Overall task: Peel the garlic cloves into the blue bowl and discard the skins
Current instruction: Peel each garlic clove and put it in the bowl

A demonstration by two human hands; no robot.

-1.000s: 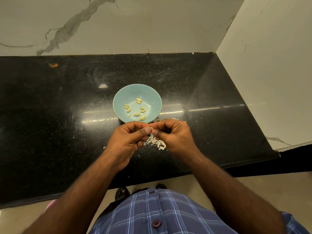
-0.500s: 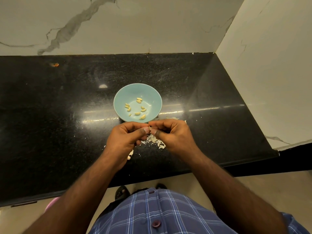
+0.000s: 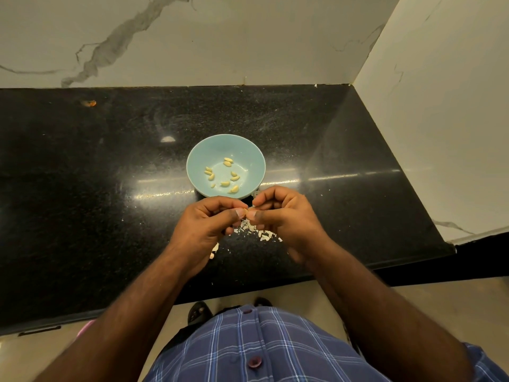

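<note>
Hands: left hand [image 3: 205, 224] and right hand [image 3: 286, 213] met fingertip to fingertip, both pinching one small garlic clove [image 3: 250, 208], barely visible. Half a second earlier they were lower; now raised toward blue bowl [image 3: 198, 157], peeled cloves [image 3: 225, 183] unchanged. Skins [image 3: 261, 234] on counter [image 3: 82, 166], undiscarded.

Black counter [image 3: 82, 216], marble walls [image 3: 248, 37]

Blue plaid shirt [image 3: 264, 351], maroon buttons [image 3: 254, 361], bare forearms [image 3: 132, 307]
</note>
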